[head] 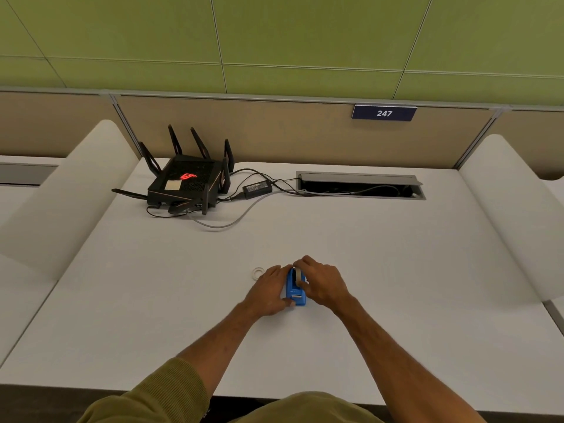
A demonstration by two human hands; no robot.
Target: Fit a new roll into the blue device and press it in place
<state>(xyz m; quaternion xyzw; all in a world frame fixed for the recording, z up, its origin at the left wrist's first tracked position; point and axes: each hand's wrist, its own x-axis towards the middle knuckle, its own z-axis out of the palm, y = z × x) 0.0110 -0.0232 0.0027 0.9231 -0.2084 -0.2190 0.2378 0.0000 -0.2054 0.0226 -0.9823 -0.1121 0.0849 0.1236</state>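
both hands' fingers [305, 264] clamp the blue tape dispenser [295, 288] between them on the desk [396, 270].

We hold a blue tape dispenser [295, 287] low in the frame's centre.

Our left hand [270, 293] and right hand [323, 282] grip its sides; a small white ring [258, 273] lies just left; a black router [186, 183] sits upper left.

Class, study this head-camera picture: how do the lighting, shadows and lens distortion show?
Head view: soft, even light; only faint shadows under the hands, left hand and right hand, on the blue tape dispenser. The wide lens bows the desk edges. The router logo glows red; no strong glare.
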